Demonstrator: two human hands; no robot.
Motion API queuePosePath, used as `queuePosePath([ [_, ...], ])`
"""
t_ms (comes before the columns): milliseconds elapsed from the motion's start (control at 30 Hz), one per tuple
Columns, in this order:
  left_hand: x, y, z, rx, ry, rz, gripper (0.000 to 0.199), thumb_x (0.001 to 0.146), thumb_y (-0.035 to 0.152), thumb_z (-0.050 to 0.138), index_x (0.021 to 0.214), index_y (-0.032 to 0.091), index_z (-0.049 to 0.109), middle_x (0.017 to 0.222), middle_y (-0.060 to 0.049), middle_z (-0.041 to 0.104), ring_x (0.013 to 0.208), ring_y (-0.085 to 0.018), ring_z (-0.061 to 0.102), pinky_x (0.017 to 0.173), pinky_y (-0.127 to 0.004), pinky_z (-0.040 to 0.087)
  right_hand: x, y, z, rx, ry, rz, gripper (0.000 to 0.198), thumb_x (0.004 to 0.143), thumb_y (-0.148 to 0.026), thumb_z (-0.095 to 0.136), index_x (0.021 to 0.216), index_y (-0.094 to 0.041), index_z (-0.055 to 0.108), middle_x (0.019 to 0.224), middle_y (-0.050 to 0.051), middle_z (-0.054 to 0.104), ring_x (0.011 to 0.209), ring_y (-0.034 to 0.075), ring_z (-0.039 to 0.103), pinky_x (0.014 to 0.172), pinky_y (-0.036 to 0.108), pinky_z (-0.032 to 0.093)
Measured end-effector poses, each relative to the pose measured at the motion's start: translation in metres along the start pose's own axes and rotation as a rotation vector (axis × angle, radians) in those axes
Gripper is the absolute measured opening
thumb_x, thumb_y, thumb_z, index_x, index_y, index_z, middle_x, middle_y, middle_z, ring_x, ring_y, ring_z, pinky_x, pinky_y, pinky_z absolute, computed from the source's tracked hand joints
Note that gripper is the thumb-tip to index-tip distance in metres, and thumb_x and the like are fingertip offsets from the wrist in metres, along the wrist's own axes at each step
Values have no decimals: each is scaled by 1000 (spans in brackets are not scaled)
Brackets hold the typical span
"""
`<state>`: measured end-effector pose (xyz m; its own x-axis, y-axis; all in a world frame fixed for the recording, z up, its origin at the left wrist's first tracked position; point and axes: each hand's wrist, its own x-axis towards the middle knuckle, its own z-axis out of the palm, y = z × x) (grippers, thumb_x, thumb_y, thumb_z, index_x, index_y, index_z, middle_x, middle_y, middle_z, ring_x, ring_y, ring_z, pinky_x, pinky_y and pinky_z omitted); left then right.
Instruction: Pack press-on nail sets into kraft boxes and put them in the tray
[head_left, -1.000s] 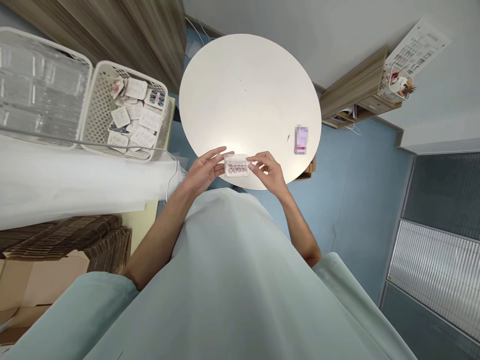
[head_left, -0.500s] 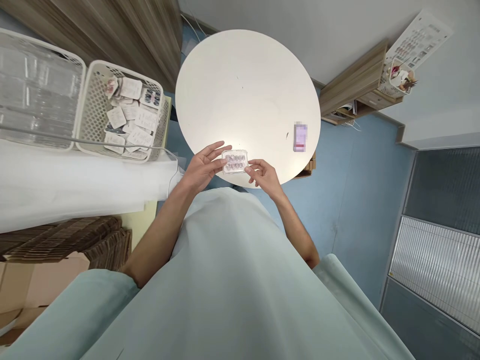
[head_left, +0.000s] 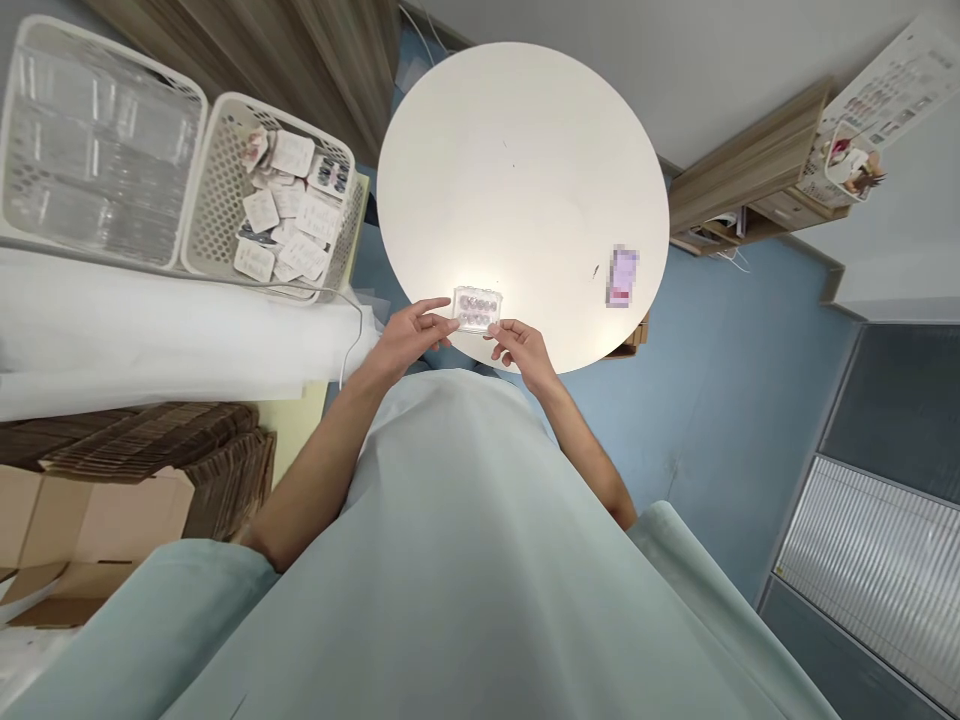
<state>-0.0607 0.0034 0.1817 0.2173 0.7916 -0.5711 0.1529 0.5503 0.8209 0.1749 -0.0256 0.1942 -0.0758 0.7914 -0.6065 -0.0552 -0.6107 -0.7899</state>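
A small clear box (head_left: 477, 312) is in the middle of the frame, a bit above the center, over the near edge of the round white table (head_left: 517, 170). Two rows of little shiny pink pieces show inside it. I cannot tell if the box sits on the table or is held just above it.

The left hand (head_left: 411, 337) has hold of the box at its lower left corner. The thumb lies on that corner. The pointing finger is stretched out toward the upper left corner, so there is a gap between it and the thumb. The other fingers curl in lower down, and I cannot see how far they go under the box.

The right hand (head_left: 523, 352) has hold of the lower right corner. Its thumb and pointing finger are close together in a small pinch. The other fingers are bent and hang loose below.

On the right part of the table lies a blurry purple thing (head_left: 622, 277), well apart from the hands.

In the upper left of the frame, one basket (head_left: 196, 160) is full of clear plastic boxes (head_left: 105, 150). Just beside it, another basket (head_left: 214, 200) has a messy pile of cards (head_left: 304, 255). Flat brown cardboard (head_left: 150, 440) is stacked in the lower left.
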Motion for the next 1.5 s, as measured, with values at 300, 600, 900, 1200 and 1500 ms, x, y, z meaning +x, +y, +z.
queuePosePath([
  [300, 22, -33, -19, 6, 193, -54, 69, 86, 56, 88, 142, 19, 71, 95, -6, 78, 75, -19, 71, 74, -36, 61, 51, 25, 21, -65, -45, 66, 54, 82, -71, 89, 99, -21, 79, 110, 8, 84, 72, 12, 68, 58, 25, 48],
  [600, 58, -67, -37, 39, 251, -204, 67, 83, 46, 95, 139, 18, 71, 88, -5, 78, 72, -19, 72, 67, -32, 61, 104, 61, 38, -110, -26, 172, 35, 93, -52, 89, 90, -20, 77, 110, 9, 85, 72, 12, 69, 62, 24, 50],
  [900, 89, -101, -29, 66, 262, -316, 56, 85, 33, 93, 134, 13, 72, 92, -8, 78, 70, -17, 72, 73, -30, 64, 122, 86, 42, -116, 40, 304, 17, 101, -32, 81, 92, -18, 78, 107, 8, 85, 71, 10, 69, 64, 22, 51],
  [1200, 97, -108, -18, 103, 235, -347, 42, 81, 24, 88, 120, 17, 76, 103, -11, 81, 75, -21, 76, 78, -37, 66, 134, 113, 42, -67, 142, 365, 11, 98, -21, 77, 89, -17, 74, 95, 7, 82, 64, 9, 67, 61, 22, 51],
  [1500, 71, -98, -21, 22, 189, -293, 46, 82, 27, 86, 126, 16, 73, 129, -19, 80, 84, -23, 82, 85, -38, 67, 120, 100, 30, -171, 160, 286, 12, 89, -24, 80, 98, -18, 74, 103, 5, 80, 68, 10, 70, 66, 24, 53],
])
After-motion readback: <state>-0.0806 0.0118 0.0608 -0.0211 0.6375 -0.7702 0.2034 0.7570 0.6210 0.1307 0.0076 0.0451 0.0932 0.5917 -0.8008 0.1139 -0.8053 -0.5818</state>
